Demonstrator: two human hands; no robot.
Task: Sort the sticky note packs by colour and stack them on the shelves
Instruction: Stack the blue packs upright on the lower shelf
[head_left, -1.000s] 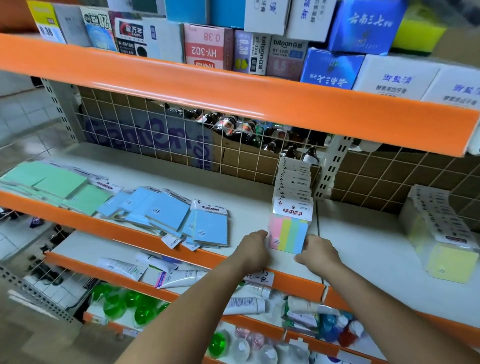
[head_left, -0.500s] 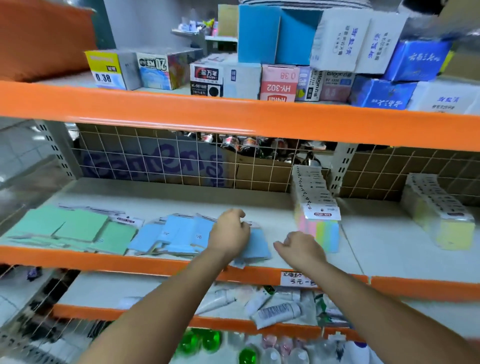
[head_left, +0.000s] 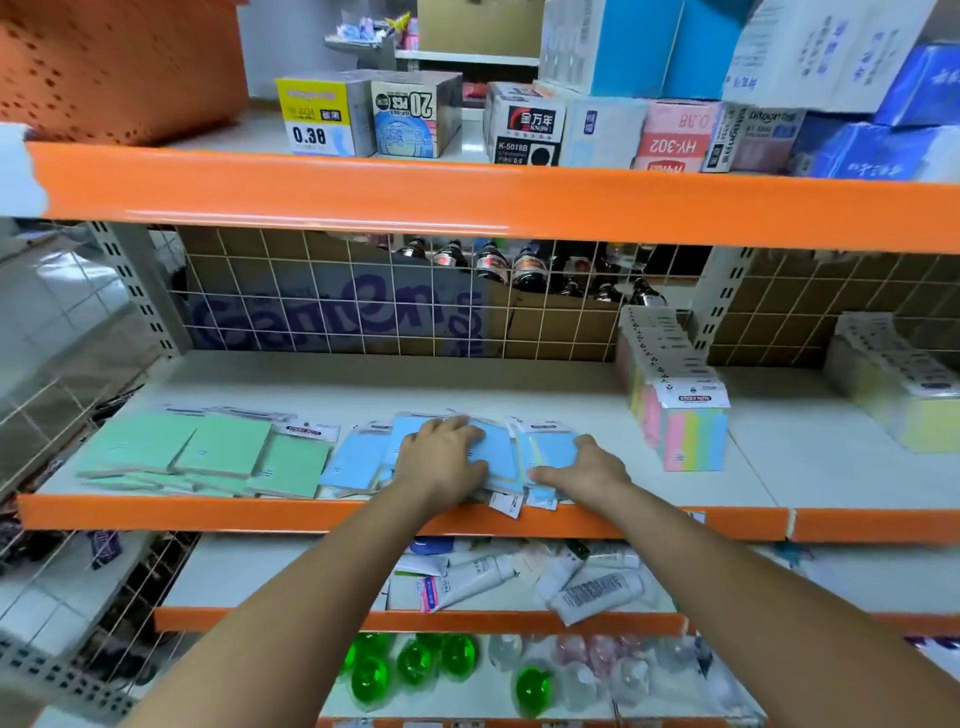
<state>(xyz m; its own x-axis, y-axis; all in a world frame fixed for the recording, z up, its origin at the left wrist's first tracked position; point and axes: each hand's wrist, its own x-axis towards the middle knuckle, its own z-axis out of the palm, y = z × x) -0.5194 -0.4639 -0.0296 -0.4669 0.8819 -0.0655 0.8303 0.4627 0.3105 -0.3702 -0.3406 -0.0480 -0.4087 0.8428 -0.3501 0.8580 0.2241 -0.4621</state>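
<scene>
Middle shelf, white with an orange front lip, bearing the sticky note packs in colour groups. Blue packs scattered flat at the centre, overlapping, a few hang tabs poking over the front edge. Left hand palm down on the blue packs, fingers fairly straight and spread, pressing on the top pack. Right hand just beside it on the right end of the same heap, thumb stretched left along a pack's front edge, fingers laid over the top; whether it grips or merely rests, cannot tell. Green packs left of the blue ones, lying flat in a loose overlapping spread, the nearest touching the blue group. Multicolour packs right of the hands, standing on edge in a row running back toward the wire grid, striped pink, yellow, green and blue, near the right hand but apart from it. Yellow packs well apart at the far right, also in a row on edge. Small boxes on the shelf above. Tubes lying loose on the shelf below, green bottles lower still. Dark bottles behind the grid.
</scene>
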